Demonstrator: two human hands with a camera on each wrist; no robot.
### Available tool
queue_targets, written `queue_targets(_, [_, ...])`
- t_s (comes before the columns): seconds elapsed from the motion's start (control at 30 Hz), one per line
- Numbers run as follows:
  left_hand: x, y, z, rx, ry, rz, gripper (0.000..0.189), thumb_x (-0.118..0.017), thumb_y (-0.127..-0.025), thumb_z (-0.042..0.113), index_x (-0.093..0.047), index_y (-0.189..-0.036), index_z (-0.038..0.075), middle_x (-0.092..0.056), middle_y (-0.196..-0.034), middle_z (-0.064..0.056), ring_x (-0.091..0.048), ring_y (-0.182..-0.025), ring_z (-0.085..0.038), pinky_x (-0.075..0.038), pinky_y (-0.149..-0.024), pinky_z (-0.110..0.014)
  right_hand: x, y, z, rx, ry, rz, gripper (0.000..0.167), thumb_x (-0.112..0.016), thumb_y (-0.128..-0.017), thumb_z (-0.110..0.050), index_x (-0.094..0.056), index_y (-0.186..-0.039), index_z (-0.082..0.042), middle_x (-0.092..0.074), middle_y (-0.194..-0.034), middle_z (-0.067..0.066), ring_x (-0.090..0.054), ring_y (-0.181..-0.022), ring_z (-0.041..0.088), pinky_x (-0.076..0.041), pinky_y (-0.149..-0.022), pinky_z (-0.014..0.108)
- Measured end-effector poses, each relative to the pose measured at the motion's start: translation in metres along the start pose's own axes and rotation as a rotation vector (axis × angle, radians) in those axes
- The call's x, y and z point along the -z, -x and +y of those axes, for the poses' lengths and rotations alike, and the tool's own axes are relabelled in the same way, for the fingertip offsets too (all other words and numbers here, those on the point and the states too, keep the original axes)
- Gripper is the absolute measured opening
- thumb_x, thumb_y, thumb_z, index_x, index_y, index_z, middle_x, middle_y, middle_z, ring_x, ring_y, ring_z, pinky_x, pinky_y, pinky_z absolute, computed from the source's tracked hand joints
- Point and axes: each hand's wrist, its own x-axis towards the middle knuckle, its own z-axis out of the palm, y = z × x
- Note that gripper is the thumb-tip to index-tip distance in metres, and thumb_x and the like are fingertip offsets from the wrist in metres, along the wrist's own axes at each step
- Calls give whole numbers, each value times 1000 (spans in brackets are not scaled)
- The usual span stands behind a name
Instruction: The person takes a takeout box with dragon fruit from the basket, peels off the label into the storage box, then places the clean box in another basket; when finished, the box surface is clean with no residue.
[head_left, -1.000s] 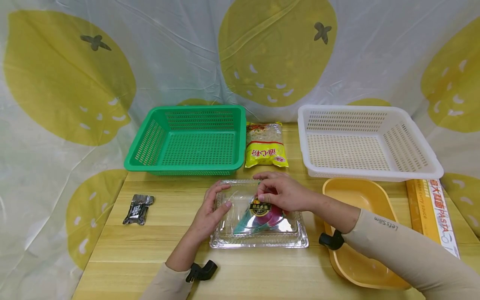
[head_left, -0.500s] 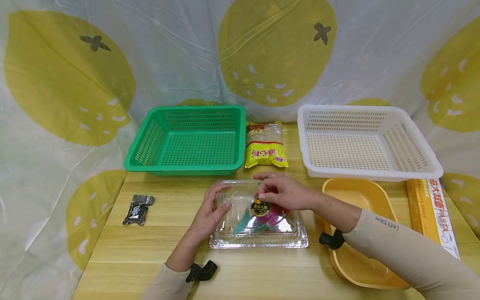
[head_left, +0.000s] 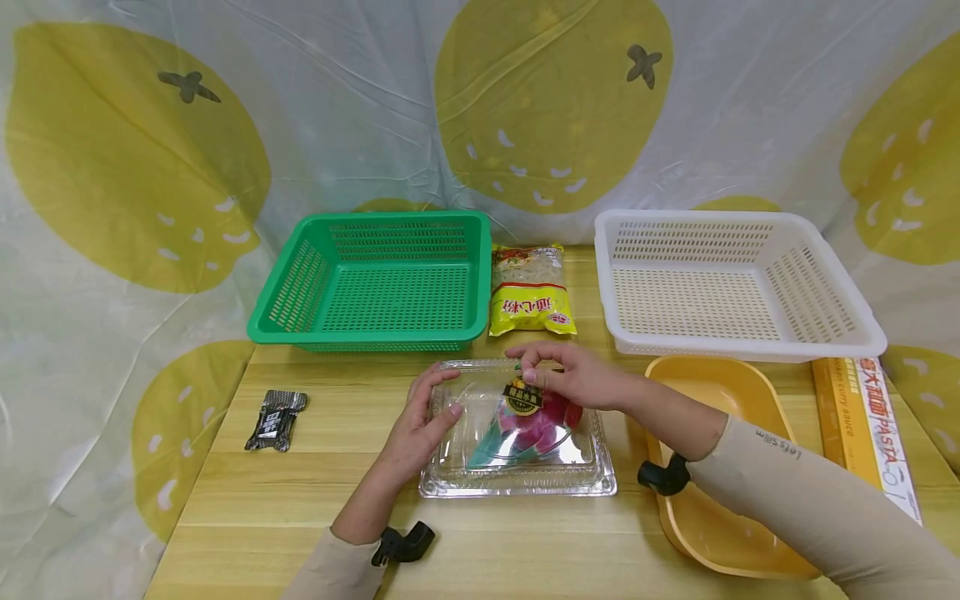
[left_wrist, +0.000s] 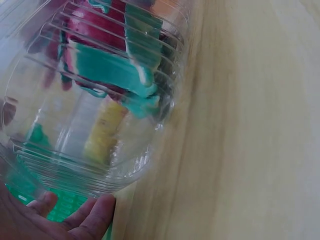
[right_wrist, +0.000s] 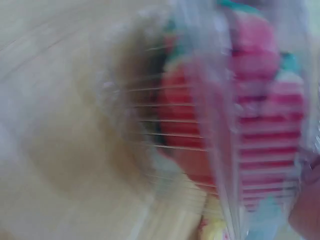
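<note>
A clear plastic clamshell container (head_left: 517, 485) lies on the wooden table, with a pink-red and teal fruit-like thing (head_left: 543, 429) inside. My left hand (head_left: 418, 429) holds the container's left side, its thumb lying on the lid. In the left wrist view, fingertips (left_wrist: 102, 210) bend at the container's edge. My right hand (head_left: 581, 379) is over the lid's far right part and pinches the edge of a black and gold oval sticker (head_left: 522, 398). That sticker looks tilted and at least partly lifted. The right wrist view is blurred, with the striped red and pink contents (right_wrist: 267, 120) showing through the ridged plastic.
Behind the container stand a green basket (head_left: 405, 340) and a white basket (head_left: 738, 348), with a yellow pasta bag (head_left: 531, 292) between them. An orange tub (head_left: 738, 542) sits under the right forearm, beside a pasta box (head_left: 862, 417). A small black packet (head_left: 275, 421) lies left.
My right hand has risen slightly away from me, and the sticker has tilted and moved up with it, uncovering more of the pink contents. My left hand and the container have stayed put.
</note>
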Motion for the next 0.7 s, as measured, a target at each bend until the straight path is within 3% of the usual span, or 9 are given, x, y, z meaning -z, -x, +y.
queue_targets(0.17, [1,1,0,0,-3,2,45,-59,-101,18,-47,-145,16,-14,-169,-20,-9,-156,-50,-9,-117,-76,7,0,-1,3,-81,36,12,-57,-105,-16,-63,-101,-6,-69,-133,14,-61,-129,31,-52,-106,35])
queue_targets(0.27, [1,2,1,-5,-13,7,45,-60,-101,18,-48,-145,16,-15,-168,-20,-11,-156,-50,-10,-118,-76,10,-1,-4,3,-86,101,10,-62,-102,-14,-65,-101,-4,-71,-117,12,-66,-112,24,-55,-94,25])
queue_targets(0.43, [1,2,1,6,-26,-2,46,-60,-101,18,-47,-145,18,-16,-168,-20,-13,-155,-51,-15,-116,-76,20,5,-12,-38,-50,206,10,-68,-98,-16,-69,-101,-6,-65,-95,6,-60,-87,19,-53,-78,26])
queue_targets(0.7, [3,2,4,14,-47,-5,46,-60,-101,20,-47,-146,18,-16,-168,-18,-14,-154,-54,-18,-115,-77,39,28,-22,-78,102,259,11,-71,-97,-23,-72,-101,-13,-69,-93,4,-62,-84,18,-54,-76,27])
